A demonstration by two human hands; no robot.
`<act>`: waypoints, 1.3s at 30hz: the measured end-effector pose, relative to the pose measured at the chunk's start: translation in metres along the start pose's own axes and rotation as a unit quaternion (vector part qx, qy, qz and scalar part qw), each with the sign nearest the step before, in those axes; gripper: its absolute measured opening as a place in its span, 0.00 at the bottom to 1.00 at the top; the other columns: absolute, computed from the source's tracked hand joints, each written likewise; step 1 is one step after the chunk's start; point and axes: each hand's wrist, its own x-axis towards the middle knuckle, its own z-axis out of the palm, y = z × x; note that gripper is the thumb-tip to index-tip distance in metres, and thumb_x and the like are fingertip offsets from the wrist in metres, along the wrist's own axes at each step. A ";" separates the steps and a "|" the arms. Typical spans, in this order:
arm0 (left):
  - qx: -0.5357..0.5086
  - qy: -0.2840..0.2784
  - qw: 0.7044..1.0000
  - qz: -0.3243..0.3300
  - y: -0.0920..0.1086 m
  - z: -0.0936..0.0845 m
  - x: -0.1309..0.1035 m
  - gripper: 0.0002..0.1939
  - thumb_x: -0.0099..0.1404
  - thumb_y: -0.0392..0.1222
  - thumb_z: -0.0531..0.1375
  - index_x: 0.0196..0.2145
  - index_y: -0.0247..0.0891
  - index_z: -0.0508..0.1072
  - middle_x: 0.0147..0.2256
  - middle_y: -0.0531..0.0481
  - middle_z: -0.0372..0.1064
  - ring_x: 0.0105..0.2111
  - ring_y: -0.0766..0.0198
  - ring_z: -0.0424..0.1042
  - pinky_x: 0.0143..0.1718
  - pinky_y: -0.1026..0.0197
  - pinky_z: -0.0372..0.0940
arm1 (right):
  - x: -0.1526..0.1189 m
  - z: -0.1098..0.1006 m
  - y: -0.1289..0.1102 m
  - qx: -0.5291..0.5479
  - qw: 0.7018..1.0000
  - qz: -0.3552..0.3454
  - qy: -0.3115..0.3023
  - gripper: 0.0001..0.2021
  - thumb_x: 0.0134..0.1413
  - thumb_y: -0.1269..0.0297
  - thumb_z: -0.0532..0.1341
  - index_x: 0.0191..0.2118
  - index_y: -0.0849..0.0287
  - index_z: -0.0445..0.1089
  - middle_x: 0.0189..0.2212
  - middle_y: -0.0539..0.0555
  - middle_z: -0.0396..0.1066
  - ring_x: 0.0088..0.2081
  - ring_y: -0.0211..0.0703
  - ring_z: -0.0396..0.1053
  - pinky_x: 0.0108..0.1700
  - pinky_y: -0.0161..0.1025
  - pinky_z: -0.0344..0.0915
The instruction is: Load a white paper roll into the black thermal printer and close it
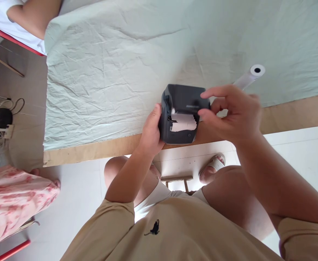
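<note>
A small dark grey receipt printer (184,97) is held up at the table's front edge, tilted toward me. Torn white paper (184,124) shows in the slot below its lid. My left hand (151,130) grips the printer's left side, thumb along the edge and the other fingers hidden beneath. With thumb and index finger on the right end of the lid, my right hand (233,110) pinches the printer from the other side. Behind the right hand, a white paper roll (250,77) with a black core opening lies partly hidden on the cloth.
Pale green wrinkled cloth (115,72) covers the wooden table (99,154). Another person's arm (36,16) rests at the far left corner. Cables and a black round object (2,117) lie at left, near a pink floral cloth (14,203). Under the table is a wooden bar (176,178).
</note>
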 end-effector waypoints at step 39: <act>0.037 0.013 0.999 -0.023 0.008 0.008 -0.008 0.25 0.66 0.66 0.75 0.45 0.43 0.82 0.46 0.46 0.87 0.60 0.41 0.85 0.55 0.48 0.85 | -0.006 0.000 0.046 -0.100 0.990 0.090 -0.042 0.13 0.63 0.58 0.73 0.51 0.47 0.77 0.42 0.55 0.80 0.40 0.52 0.77 0.41 0.51 0.78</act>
